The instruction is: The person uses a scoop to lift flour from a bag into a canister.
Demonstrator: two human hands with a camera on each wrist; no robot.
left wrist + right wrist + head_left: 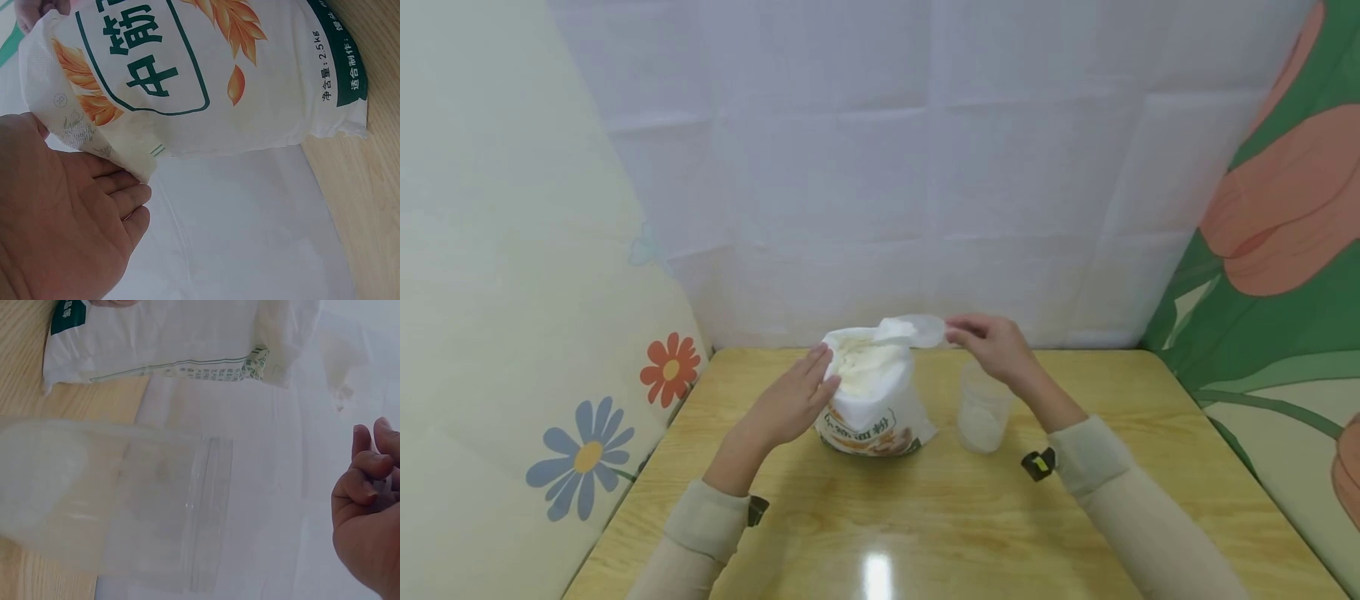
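Note:
An opened bag of flour (880, 425) stands on the table, white with green lettering and orange wheat prints. My left hand (793, 396) grips the left side of its mouth, thumb toward the front; in the left wrist view that hand (75, 206) has its fingers along the bag's edge. Pale flour (868, 367) shows inside. My right hand (988, 346) pinches the handle end of a translucent scoop (929, 331), which carries a heap of flour over the bag's right rim. Below the right hand stands a clear plastic jar (983, 408) with white powder in its lower part.
The wooden table (925, 508) ends at a white cloth backdrop (887, 183) close behind the bag. A flower-patterned panel (497, 292) stands at the left, and a green one with large pink petals (1292, 200) at the right.

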